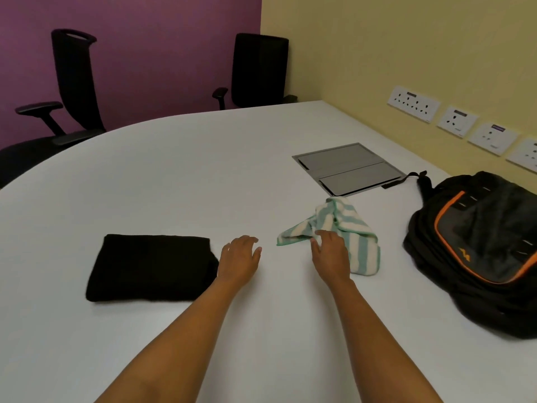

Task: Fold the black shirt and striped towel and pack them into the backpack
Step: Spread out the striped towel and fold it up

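We log black shirt folded, desk left | striped towel crumpled near backpack, unfolded | both unpacked | left hand fingers spread, empty | right hand fingers loose, touching towel

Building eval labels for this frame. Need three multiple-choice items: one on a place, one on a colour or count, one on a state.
1. Where is the backpack relative to the striped towel?
A. To its left
B. To its right
C. Under it

2. What colour is the backpack's trim?
A. Orange
B. Blue
C. White

3. What state is the black shirt in?
A. Crumpled in a heap
B. Folded flat on the table
C. Inside the backpack

Key:
1 B: the backpack lies near the right side of the table, past the towel.
2 A: an orange line borders its front panel.
3 B: it lies as a neat rectangle by the left hand, while the towel is bunched at the right hand.
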`<state>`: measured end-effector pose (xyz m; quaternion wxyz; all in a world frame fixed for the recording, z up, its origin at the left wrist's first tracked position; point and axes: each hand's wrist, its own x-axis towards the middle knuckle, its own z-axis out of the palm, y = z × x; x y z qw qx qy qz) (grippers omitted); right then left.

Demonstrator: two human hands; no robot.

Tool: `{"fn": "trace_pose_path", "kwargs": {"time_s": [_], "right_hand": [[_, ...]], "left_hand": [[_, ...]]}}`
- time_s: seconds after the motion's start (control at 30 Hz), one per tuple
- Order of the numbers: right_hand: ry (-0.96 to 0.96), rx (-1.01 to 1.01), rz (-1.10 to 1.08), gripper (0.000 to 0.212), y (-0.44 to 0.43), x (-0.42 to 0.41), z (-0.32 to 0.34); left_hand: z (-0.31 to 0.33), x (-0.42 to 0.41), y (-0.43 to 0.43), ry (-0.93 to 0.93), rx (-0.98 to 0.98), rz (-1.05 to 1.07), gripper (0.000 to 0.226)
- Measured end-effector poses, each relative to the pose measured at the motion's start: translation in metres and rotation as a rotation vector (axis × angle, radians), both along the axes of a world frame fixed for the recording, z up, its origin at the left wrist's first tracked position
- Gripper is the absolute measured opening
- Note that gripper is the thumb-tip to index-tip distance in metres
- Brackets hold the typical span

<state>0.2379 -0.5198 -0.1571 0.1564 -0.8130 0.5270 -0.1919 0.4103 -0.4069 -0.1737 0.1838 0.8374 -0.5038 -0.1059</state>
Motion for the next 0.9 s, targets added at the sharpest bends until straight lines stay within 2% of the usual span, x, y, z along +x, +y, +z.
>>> {"fn": "trace_pose_path", "kwargs": {"time_s": [0.3,0.7,0.9], "right_hand": [[0.097,0.045,-0.068,0.036,-0.075,-0.059,-0.016],[-0.002,0.084,-0.04,0.046,-0.144,-0.038,-0.055],[0.201,0.072,-0.061,0.051,-0.156,-0.026,-0.068]], "left_hand": [[-0.011,-0.047,-0.081,0.012,-0.036,0.002,0.037],[-0.054,-0.05,-0.149,0.031,-0.021,0.029,0.045],[-0.067,-0.045,-0.152,0.024,-0.008,0.06,0.042]]}}
